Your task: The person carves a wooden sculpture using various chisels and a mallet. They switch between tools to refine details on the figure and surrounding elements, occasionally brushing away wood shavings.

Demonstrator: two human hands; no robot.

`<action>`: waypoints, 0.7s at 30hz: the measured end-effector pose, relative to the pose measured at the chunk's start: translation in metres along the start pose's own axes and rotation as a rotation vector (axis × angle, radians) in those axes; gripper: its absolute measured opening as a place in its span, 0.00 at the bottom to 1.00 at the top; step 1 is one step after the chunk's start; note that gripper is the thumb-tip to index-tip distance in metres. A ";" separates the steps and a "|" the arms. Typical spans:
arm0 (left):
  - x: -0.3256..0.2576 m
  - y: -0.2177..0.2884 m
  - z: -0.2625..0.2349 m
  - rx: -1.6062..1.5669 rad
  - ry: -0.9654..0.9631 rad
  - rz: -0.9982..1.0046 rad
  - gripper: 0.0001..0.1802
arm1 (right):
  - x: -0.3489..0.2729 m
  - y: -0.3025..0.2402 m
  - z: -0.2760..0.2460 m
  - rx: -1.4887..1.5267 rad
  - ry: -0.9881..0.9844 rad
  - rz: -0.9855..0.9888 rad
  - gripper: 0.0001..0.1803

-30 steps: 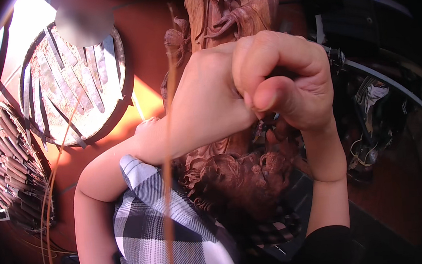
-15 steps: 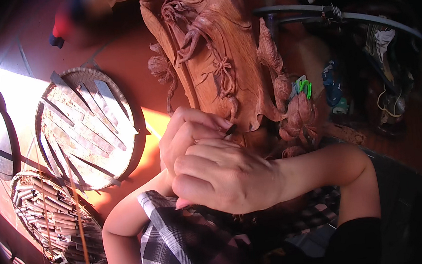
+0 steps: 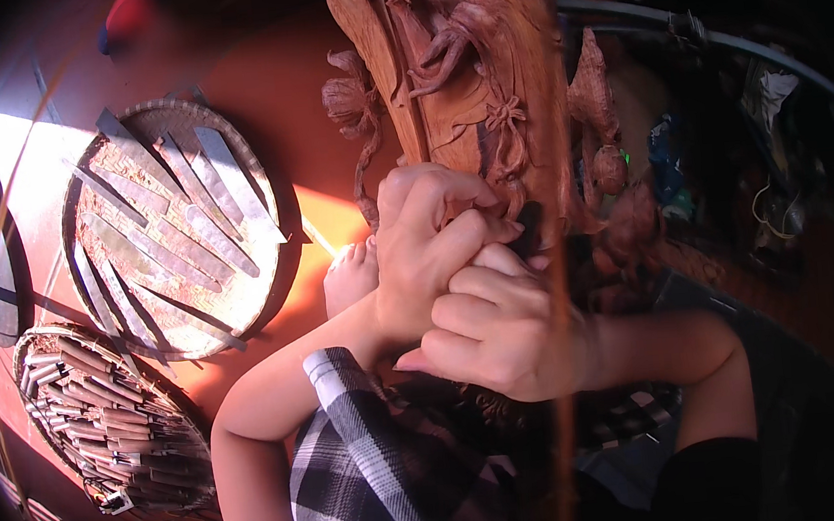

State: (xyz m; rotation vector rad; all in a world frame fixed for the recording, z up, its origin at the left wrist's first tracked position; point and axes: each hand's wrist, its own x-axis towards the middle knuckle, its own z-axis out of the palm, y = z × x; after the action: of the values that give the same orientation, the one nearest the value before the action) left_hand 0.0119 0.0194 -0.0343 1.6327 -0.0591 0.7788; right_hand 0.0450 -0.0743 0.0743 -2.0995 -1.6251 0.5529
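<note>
Head view shows two hands [image 3: 426, 245] [image 3: 513, 336] touching, one wood carving [image 3: 509, 64], two baskets [image 3: 154, 107] [image 3: 164, 390].

Beyond the grip, the top edge is cropping a carved figure [image 3: 457, 153]. Rightward, a strand [image 3: 563, 426] is showing blurred.

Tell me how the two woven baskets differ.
The upper basket holds flat grey strips spread out; the lower basket holds slender sticks piled close together. The upper basket looks larger and rounder, the lower basket smaller and narrower, though this view bends shapes. Both have woven rims.
</note>
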 end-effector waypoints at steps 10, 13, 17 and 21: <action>0.013 0.006 0.008 0.204 0.014 -0.005 0.16 | -0.004 0.013 -0.011 -0.109 0.088 -0.056 0.08; 0.019 0.005 0.007 0.258 -0.050 0.018 0.16 | -0.006 0.018 -0.014 -0.092 0.102 -0.059 0.08; 0.026 0.010 0.012 0.291 -0.046 0.002 0.17 | -0.007 0.022 -0.018 -0.102 0.125 -0.070 0.08; 0.029 0.010 0.011 0.319 -0.068 -0.041 0.17 | -0.006 0.029 -0.018 -0.054 0.120 -0.070 0.06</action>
State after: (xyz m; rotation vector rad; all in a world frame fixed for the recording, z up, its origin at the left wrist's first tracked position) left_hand 0.0349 0.0179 -0.0103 1.9564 0.0526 0.7280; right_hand 0.0769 -0.0886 0.0738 -2.0632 -1.6555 0.3571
